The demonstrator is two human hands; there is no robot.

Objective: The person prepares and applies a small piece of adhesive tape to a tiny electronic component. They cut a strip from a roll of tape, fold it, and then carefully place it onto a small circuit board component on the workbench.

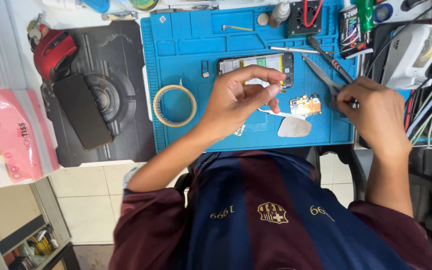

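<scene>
My left hand (243,97) hovers over the blue work mat (186,50), thumb and fingertips pinched on a tiny pale piece that is too small to identify. Just behind it lies an opened phone (256,66) with its back off. My right hand (376,112) grips the handles of a pair of scissors (323,70), whose blades point up and left toward the phone. A small gold and orange circuit board (306,105) lies between my hands. A white strip (281,114) and a grey pick-shaped piece (294,128) lie near the mat's front edge.
A roll of tape (174,105) lies left on the mat. A dark phone (82,111) and a red mouse (53,52) rest on a black mat. A pink tissue pack (6,140) is far left. A glue tube (348,30), small fan (306,15), white device (413,50) and cables crowd the right.
</scene>
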